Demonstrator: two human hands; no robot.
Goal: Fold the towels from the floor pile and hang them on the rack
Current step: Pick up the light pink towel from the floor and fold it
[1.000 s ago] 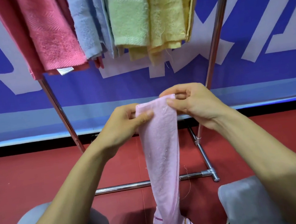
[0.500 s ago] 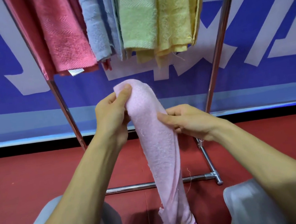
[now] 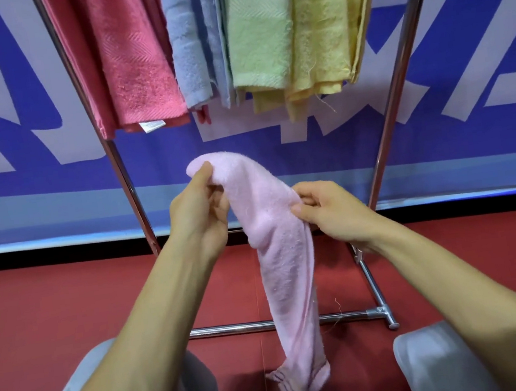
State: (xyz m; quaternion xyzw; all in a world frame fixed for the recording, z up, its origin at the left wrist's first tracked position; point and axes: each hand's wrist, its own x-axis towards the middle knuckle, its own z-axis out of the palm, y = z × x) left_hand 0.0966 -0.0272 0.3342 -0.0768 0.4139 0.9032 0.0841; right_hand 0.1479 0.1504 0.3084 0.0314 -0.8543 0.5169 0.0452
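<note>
A red floor (image 3: 52, 314) is stretching to a blue-and-white banner wall (image 3: 18, 181). The left hand (image 3: 200, 216) is pinching the top of a pale pink terry towel (image 3: 278, 258); the right hand (image 3: 334, 211) is gripping its side edge. The towel is dangling before the chrome rack (image 3: 123, 180), below hanging pink (image 3: 134, 64), blue (image 3: 187, 40), green (image 3: 258, 31) and yellow towels (image 3: 323, 32).
</note>
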